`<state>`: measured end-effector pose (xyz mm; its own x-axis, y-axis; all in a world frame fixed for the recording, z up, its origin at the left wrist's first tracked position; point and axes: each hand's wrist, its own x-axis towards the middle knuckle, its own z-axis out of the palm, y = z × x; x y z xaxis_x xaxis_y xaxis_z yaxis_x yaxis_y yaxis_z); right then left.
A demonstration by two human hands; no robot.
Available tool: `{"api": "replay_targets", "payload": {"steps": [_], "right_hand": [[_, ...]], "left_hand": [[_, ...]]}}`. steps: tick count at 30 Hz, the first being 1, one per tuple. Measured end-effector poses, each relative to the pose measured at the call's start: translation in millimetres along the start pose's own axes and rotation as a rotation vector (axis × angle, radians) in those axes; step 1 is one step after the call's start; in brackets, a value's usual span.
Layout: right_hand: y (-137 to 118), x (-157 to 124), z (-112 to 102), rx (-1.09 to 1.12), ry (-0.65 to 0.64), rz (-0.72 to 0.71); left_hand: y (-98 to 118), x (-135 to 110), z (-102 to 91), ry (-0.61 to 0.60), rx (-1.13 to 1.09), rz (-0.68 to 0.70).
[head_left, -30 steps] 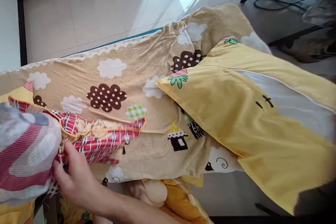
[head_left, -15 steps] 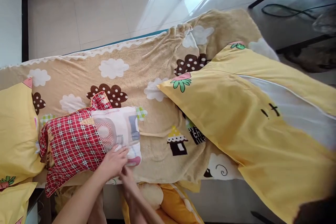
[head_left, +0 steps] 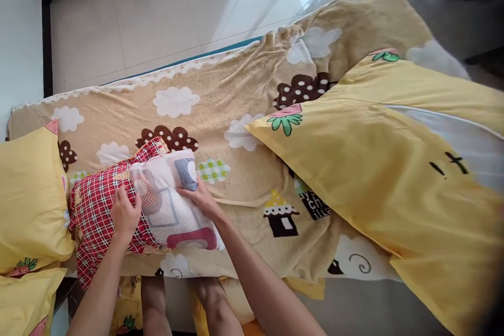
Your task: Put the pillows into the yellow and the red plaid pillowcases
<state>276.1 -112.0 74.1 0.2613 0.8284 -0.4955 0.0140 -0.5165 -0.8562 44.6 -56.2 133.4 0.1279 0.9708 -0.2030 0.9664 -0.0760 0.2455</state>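
A white pillow printed with grey, blue and maroon shapes lies partly inside a red plaid pillowcase. Its right part sticks out of the case's opening. My left hand rests on the plaid cloth near that opening, thumb and fingers apart. At the pillow's right edge, my right hand grips it, with the thumb on top and some fingers out of sight. Both lie on a tan blanket with cloud patterns.
A yellow pillow sits left of the plaid case. Large yellow bedding covers the blanket's right side. My legs stand at the near edge, with more yellow cloth below. Beyond the bed is tiled floor.
My hands have separated: the left moved left onto the plaid case, the right moved up to the pillow's right edge. The pillow's exposed part has shifted and its surface looks flatter.
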Motion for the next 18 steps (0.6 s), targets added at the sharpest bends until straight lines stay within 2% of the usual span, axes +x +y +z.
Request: {"api": "replay_targets", "payload": {"steps": [2,4,8,11,15,16,18], "right_hand": [[-1.9,-5.1,-1.2,0.044,-0.070,0.041],[0.4,-15.1,-5.6,0.055,-0.172,0.100],[3.5,-38.1,-14.7,0.100,-0.388,0.184],[-1.8,-44.6,-21.9,0.110,-0.546,0.209],[-12.8,-24.6,-26.8,0.041,-0.711,0.146],[-13.6,-16.0,-25.5,-0.018,-0.715,0.111],[-11.7,0.0,-19.5,-0.186,-0.621,0.053]], "left_hand": [[13.0,28.2,6.8,-0.032,0.172,-0.107],[13.3,46.8,11.7,-0.108,0.278,-0.187],[1.6,62.4,9.5,-0.248,0.267,-0.151],[13.8,64.4,3.7,-0.302,0.194,-0.048],[58.1,50.9,0.3,-0.332,0.092,0.102],[68.6,44.3,0.0,-0.328,0.056,0.141],[83.3,30.1,0.2,-0.316,-0.040,0.243]]}}
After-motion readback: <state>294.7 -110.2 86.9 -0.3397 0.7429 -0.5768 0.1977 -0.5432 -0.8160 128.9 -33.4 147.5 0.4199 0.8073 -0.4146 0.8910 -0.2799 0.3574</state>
